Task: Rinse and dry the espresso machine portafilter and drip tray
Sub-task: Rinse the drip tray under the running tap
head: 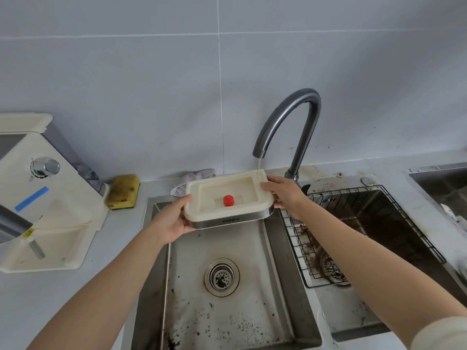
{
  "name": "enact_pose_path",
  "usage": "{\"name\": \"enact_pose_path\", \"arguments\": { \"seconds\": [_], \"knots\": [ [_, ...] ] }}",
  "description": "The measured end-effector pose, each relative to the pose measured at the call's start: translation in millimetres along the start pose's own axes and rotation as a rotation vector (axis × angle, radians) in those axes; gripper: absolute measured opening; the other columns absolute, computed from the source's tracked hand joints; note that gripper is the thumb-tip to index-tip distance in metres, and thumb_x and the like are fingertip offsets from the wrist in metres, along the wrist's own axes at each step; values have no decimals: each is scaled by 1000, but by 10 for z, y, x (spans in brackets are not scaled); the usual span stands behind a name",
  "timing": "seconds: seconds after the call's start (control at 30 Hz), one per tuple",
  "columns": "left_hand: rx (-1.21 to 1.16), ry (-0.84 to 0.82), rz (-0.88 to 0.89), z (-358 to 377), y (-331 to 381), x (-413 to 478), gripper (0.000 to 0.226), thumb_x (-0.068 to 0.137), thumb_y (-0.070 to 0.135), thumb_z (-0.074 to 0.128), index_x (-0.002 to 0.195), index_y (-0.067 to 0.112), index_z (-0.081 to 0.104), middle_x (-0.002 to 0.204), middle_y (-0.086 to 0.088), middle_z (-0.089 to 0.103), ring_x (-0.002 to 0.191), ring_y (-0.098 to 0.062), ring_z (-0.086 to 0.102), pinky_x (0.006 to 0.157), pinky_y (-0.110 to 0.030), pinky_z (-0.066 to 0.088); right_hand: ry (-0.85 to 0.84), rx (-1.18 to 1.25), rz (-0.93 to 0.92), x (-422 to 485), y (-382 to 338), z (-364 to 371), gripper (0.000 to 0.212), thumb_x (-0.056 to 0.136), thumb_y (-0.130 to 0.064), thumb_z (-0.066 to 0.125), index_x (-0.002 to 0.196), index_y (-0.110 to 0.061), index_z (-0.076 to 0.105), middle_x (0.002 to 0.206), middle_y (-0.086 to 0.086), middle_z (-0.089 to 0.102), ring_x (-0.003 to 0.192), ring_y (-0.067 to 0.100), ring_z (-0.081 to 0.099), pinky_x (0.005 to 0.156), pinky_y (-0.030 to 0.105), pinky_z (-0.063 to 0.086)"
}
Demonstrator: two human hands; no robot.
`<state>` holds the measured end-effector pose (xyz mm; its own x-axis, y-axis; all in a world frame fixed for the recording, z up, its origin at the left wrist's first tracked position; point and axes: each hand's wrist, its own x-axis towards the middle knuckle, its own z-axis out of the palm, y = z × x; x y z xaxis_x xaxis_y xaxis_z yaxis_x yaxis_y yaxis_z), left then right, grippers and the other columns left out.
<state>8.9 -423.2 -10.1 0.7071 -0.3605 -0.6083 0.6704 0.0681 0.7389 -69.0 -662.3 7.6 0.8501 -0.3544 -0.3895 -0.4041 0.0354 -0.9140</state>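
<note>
Left hand (pixel 174 221) and right hand (pixel 284 192) are gripping opposite ends of the drip tray (pixel 228 199) at frame centre, over the sink (pixel 278 248); thin stream from faucet (pixel 290 122) is hitting its far right corner. Rinsing step; next, probably tilting to drain

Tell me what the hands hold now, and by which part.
Both hold the drip tray: the left hand grips its left end, the right hand its right end, under the faucet.

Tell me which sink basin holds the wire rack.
The right basin, next to the faucet: the wire rack sits in it. The left basin, under the drip tray, shows only a drain.
</note>
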Motion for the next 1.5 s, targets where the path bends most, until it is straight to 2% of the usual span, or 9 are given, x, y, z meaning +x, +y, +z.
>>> {"name": "enact_pose_path", "arguments": {
  "seconds": [0.23,0.37,0.53,0.77,0.97,1.17,1.33,1.43,1.5],
  "knots": [
    [-64,-58,-4,57,-92,61,29,96,20,46,123,9,47,111,-12,61,98,-27,60,89,-48,44,7,-33,-88,10,-86,-84,43,89,-16,57,131,-16,51,103,7,63,83,20,59,61,23,48],
    [-82,-64,29,65,-126,107,20,96,18,45,113,9,51,108,-12,61,97,-27,60,97,-50,42,-15,-17,-140,40,-167,-112,44,90,-13,56,132,-20,50,107,1,64,94,20,61,77,28,53],
    [-85,-82,129,51,-64,161,16,98,16,42,109,13,53,107,-8,62,97,-24,60,94,-47,42,-33,-4,-195,87,-268,-85,45,91,-8,53,132,-27,49,101,-7,63,90,15,60,65,22,50],
    [-45,-51,286,-26,175,176,20,96,14,45,114,6,47,106,-10,60,95,-23,60,94,-46,46,-14,-19,-294,165,-330,25,40,92,-5,46,130,-18,53,97,-9,62,96,16,56,86,33,49],
    [-33,-26,392,-21,378,100,6,95,10,47,96,15,51,95,-6,62,85,-20,61,76,-38,51,9,60,-313,173,-391,131,36,91,3,42,97,-27,62,89,-11,62,88,12,55,98,45,43],
    [-48,-24,372,-10,348,99,4,95,13,47,94,13,51,95,-6,61,86,-21,60,84,-43,50,37,77,-310,188,-416,136,37,89,3,43,84,-29,62,81,-13,64,84,10,56,95,42,44],
    [-71,-51,293,46,230,143,23,95,17,47,114,5,48,105,-10,61,96,-25,61,90,-49,47,29,127,-307,196,-391,48,31,89,-3,50,116,-12,62,86,-16,70,87,10,60,85,29,47],
    [-80,-72,262,130,179,166,15,96,18,46,106,8,52,103,-10,62,94,-24,61,81,-45,50,60,103,-304,178,-390,-32,39,90,-5,50,128,-11,56,110,-1,66,97,15,61,86,28,49],
    [-89,-79,240,195,155,177,12,97,18,44,99,11,53,100,-9,62,92,-23,61,83,-45,48,69,108,-306,147,-406,-77,38,91,-6,50,127,-15,56,111,-2,66,96,15,62,87,29,51]
  ]
}}
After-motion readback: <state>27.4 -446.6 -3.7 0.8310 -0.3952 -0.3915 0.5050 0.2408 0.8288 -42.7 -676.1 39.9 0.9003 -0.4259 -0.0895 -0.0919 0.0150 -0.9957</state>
